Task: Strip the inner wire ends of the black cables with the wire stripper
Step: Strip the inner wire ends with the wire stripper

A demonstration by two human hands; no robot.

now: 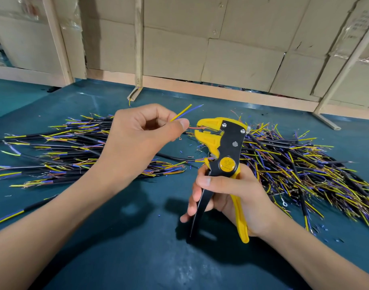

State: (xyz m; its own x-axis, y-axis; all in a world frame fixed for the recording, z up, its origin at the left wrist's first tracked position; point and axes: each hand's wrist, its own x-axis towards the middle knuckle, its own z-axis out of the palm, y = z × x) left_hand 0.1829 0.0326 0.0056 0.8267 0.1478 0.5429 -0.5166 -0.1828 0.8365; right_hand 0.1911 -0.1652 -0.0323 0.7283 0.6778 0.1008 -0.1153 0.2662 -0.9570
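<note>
From the head camera, your left hand (pixel 137 130) is curled closed, thumb and fingers pinching a cable's inner wires. The yellow wire (pixel 180 112) and the blue wire (pixel 190 109) stick up and to the right past your thumb, while the brown wire (pixel 195 127) runs sideways from your thumb tip into the yellow head of the wire stripper (pixel 221 147). The black sheath of that cable is hidden inside your fist.

Your right hand (pixel 227 197) grips the wire stripper upright above the desk (pixel 137 248), with the thumb across the front just below the round yellow pivot cap and the fingers wrapped around the black handle. The yellow handle lies against your palm, and the 2 handles are spread apart. The head's clamps sit around the brown wire's end; you cannot tell whether they are biting it.

On the teal desk, 1 pile of black cables (pixel 60 151) lies behind your left forearm, with yellow, blue and brown ends fanned out. A larger pile (pixel 304 172) lies to the right of the tool. Small insulation bits (pixel 189 167) are scattered between the piles. Cardboard boxes (pixel 179 42) stand behind wooden posts (pixel 138 49) at the back edge.
</note>
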